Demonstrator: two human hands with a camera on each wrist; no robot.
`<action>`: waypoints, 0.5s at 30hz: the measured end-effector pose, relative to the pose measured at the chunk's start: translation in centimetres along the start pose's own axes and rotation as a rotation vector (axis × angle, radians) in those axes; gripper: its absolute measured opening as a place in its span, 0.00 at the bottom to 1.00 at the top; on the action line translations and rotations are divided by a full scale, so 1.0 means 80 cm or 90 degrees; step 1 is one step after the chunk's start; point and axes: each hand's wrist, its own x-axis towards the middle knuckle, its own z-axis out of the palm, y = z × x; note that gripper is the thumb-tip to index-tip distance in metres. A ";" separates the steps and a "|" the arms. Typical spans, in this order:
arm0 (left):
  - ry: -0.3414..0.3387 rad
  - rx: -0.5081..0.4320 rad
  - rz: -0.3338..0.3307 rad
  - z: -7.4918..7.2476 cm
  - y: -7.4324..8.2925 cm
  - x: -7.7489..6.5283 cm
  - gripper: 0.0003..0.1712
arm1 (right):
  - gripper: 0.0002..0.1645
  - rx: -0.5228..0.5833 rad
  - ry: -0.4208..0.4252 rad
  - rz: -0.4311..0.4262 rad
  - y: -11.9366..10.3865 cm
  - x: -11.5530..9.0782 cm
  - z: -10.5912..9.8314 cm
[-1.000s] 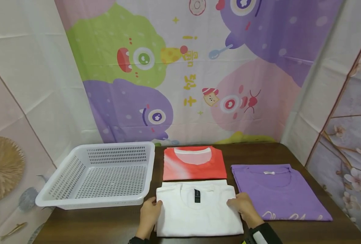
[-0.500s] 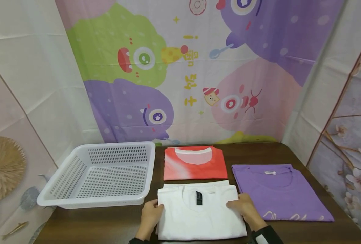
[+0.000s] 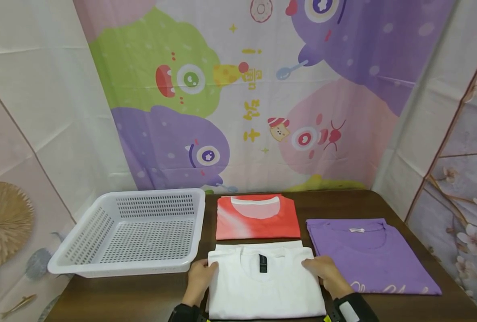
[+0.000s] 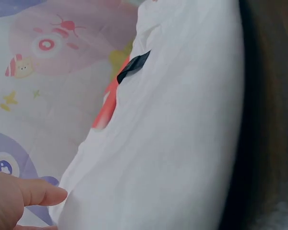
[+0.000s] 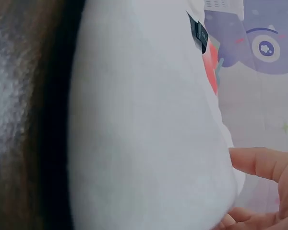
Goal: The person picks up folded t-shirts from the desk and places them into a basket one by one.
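A folded white T-shirt [image 3: 264, 290] with a black neck label [image 3: 263, 263] lies at the front middle of the dark table. My left hand [image 3: 200, 281] pinches its left side, thumb on top and fingers partly hidden beneath. On the opposite side my right hand [image 3: 328, 273] pinches it the same way. The left wrist view shows the left thumb [image 4: 44, 192] at the cloth's edge; in the right wrist view the right thumb [image 5: 259, 160] presses the opposite edge. A strip of white cloth [image 3: 258, 245] shows just behind the collar; whether it is a separate piece I cannot tell.
Behind the white T-shirt lies a folded red T-shirt [image 3: 258, 223]. To the right is a folded purple T-shirt [image 3: 367, 259], close to my right hand. A white plastic basket [image 3: 194, 250] stands on the left of the table [image 3: 142, 297]. A cartoon-print curtain [image 3: 254, 165] hangs behind.
The white T-shirt and both hands have shifted slightly toward me and to the right. Both hands keep hold of its sides. The basket and the other shirts stay in place.
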 end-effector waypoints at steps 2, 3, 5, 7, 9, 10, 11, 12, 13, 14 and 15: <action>0.001 -0.017 -0.012 0.002 0.002 0.002 0.23 | 0.32 0.007 0.005 0.004 0.000 0.002 0.001; 0.003 -0.023 -0.014 0.003 0.002 0.003 0.23 | 0.32 0.011 0.010 0.005 0.000 0.003 0.002; 0.010 -0.038 -0.014 0.006 0.002 0.005 0.22 | 0.32 0.021 0.015 0.006 0.001 0.005 0.004; 0.017 -0.049 -0.011 0.010 0.002 0.006 0.22 | 0.30 0.043 0.021 0.000 0.002 0.008 0.008; 0.021 -0.056 -0.008 0.012 0.002 0.007 0.21 | 0.30 0.060 0.025 -0.004 0.002 0.009 0.011; 0.019 -0.059 -0.013 0.014 0.002 0.007 0.21 | 0.30 0.067 0.025 -0.006 0.002 0.010 0.012; 0.018 -0.059 -0.014 0.015 0.002 0.007 0.21 | 0.31 0.074 0.028 -0.008 0.002 0.011 0.013; 0.017 -0.060 -0.014 0.016 0.002 0.008 0.20 | 0.31 0.079 0.030 -0.014 0.002 0.011 0.015; 0.018 -0.059 -0.013 0.017 0.002 0.008 0.20 | 0.33 0.079 0.032 -0.014 0.001 0.011 0.016; 0.019 -0.057 -0.013 0.017 0.002 0.008 0.20 | 0.34 0.080 0.033 -0.014 0.000 0.012 0.017; 0.021 -0.054 -0.012 0.018 0.002 0.007 0.20 | 0.35 0.078 0.034 -0.016 0.000 0.012 0.017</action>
